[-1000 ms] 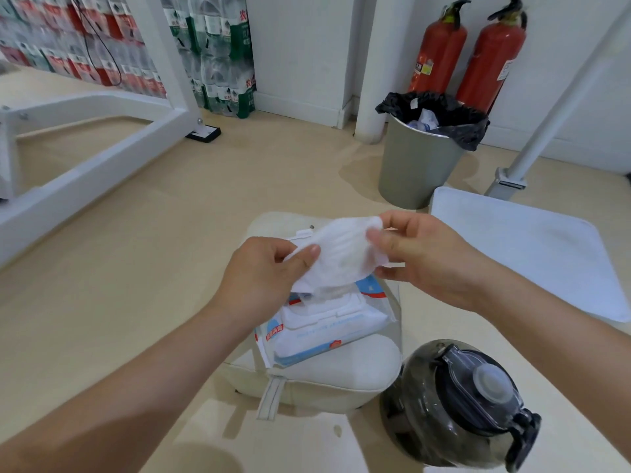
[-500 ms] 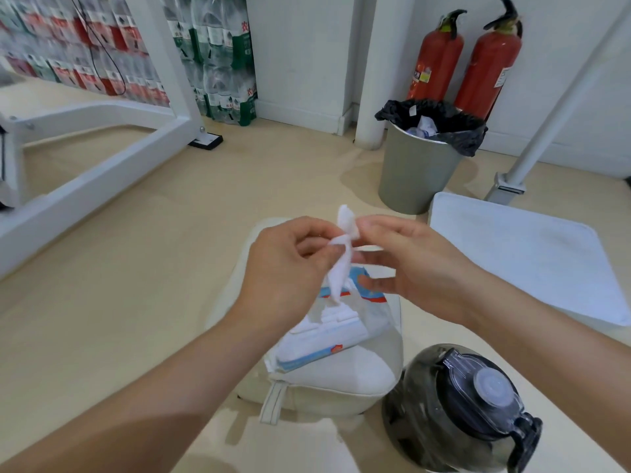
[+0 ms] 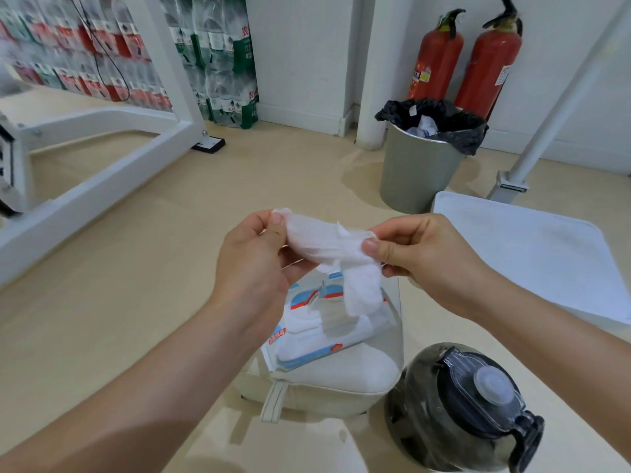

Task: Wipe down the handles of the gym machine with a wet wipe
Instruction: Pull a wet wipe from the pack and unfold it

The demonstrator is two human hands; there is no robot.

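Observation:
A white wet wipe (image 3: 327, 244) stretches between both hands above the floor. My left hand (image 3: 252, 264) pinches its left end between thumb and fingers. My right hand (image 3: 426, 254) pinches the right end, and a loose tail of the wipe hangs down below it. Under the hands lies a blue and white pack of wet wipes (image 3: 317, 339) inside a clear-sided white pouch (image 3: 327, 387). The white frame of a gym machine (image 3: 88, 186) runs along the left; no handle is visible.
A dark water jug with a black lid (image 3: 467, 407) stands at the lower right. A white towel (image 3: 532, 250) lies on the right. A grey bin with a black liner (image 3: 420, 165) stands behind, two red fire extinguishers (image 3: 467, 59) beyond it. Packs of water bottles (image 3: 218, 59) line the wall.
The wipe was bunched into a narrow strip between my hands half a second ago. Now my hands have moved apart and spread it sideways.

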